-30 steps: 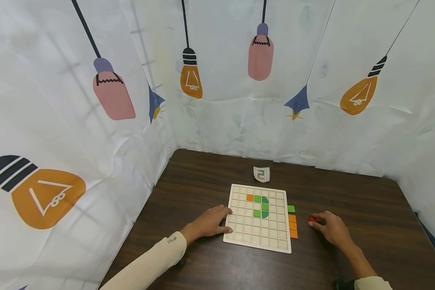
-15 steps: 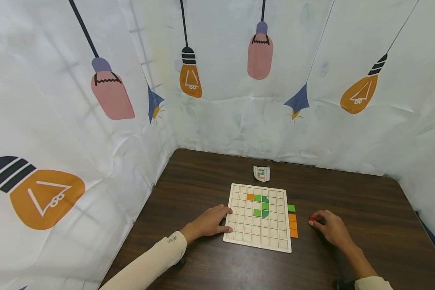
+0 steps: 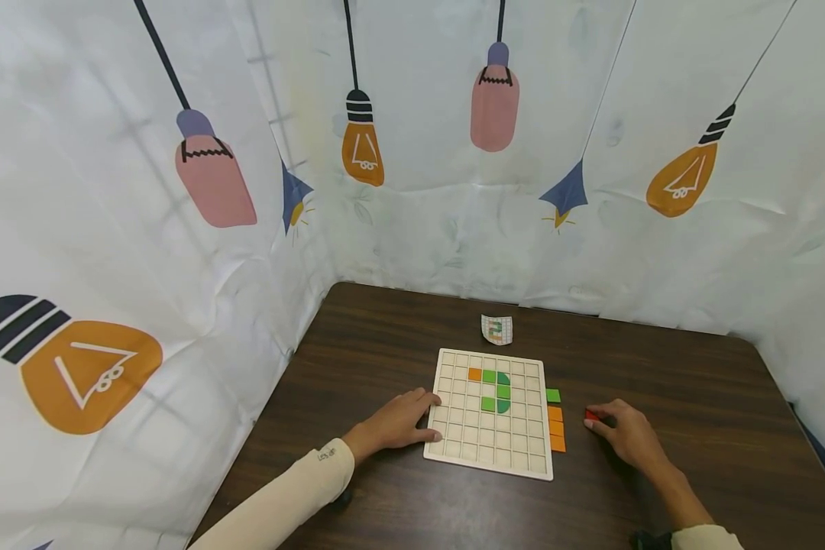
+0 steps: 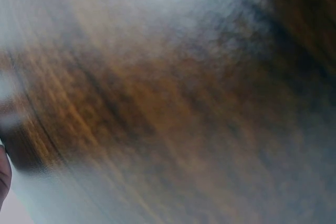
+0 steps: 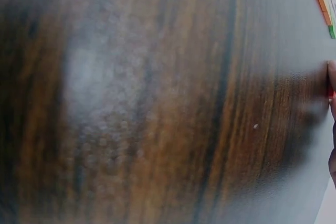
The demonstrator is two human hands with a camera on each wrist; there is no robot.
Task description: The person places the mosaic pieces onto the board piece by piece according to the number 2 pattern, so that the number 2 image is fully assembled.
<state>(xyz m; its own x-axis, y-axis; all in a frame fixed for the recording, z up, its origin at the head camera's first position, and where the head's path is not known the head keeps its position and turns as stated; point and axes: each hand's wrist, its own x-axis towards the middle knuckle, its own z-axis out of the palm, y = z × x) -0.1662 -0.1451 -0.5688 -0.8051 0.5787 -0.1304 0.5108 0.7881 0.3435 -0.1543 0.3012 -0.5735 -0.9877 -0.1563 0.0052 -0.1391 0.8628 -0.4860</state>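
My left hand rests at the left edge of a pale square grid board, its fingers and thumb spread and touching the rim. On the grid lie an orange square tile, several green square tiles and two darker green rounded-corner tiles. Right of the board, my right hand pinches a small red tile between thumb and fingers, low over the table. In the right wrist view the fingertips and a sliver of red show at the right edge. The left wrist view catches only a bit of the hand.
A green tile and several orange tiles lie in a column along the board's right side. Behind the board is a small curled paper card with a coloured grid pattern. The dark wooden table meets a printed white curtain.
The red tile shifts very slightly between the right fingertips. Both hands, the board and the loose tiles otherwise stay where they were.
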